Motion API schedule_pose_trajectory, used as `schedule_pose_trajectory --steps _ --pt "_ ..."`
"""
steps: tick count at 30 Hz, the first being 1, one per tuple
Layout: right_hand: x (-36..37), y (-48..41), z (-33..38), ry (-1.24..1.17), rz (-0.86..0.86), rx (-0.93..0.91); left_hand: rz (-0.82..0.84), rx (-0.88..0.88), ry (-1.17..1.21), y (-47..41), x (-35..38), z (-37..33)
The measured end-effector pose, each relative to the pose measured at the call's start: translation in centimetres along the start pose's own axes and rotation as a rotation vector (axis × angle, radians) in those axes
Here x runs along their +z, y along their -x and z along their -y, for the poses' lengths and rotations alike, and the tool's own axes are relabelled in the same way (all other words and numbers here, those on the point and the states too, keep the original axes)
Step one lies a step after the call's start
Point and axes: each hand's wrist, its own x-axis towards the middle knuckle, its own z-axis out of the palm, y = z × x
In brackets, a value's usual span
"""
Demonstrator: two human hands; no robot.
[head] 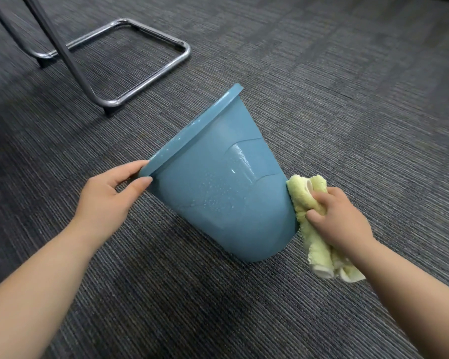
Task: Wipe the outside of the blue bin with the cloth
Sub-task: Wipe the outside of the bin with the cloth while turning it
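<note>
The blue bin (218,182) is tipped over to the left, its base edge on the carpet and its rim raised toward the upper left. Water droplets dot its side wall. My left hand (109,198) grips the near part of the rim, thumb on the outside and fingers curled over the edge. My right hand (340,218) holds a bunched yellow-green cloth (306,200) and presses it against the bin's underside at the right. The cloth's loose ends hang below my fist. The bin's inside is hidden.
Dark grey striped carpet (322,86) covers the floor all around. A chair's chrome sled base (151,73) and dark legs stand at the upper left, a short way beyond the bin's rim.
</note>
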Motion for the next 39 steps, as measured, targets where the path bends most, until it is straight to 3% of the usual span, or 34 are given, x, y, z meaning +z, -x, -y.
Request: schedule_pose_trajectory --steps 9,17,25,33,36,39 --pt "-5.7 -0.4 4.7 -0.268 -0.342 -0.229 0.068 0.036 0.136 -0.1 1.9 -2.4" --pt "-5.7 -0.2 8.2 -0.168 -0.233 -0.376 0.165 0.142 0.129 0.6 2.4 -3.3" --pt "-5.2 2.2 8.7 -0.092 -0.161 -0.570 0.179 0.053 0.220 0.3 1.8 -1.9" --pt "-4.4 -0.2 6.5 -0.051 -0.149 -0.330 0.377 -0.027 0.277 0.3 0.2 -1.8" --pt "-3.8 0.2 6.8 -0.036 -0.135 -0.354 0.329 -0.030 0.246 0.2 0.3 -2.3" --pt "-3.4 0.7 7.2 -0.004 -0.122 -0.387 0.177 -0.045 0.230 -0.2 1.1 -3.3"
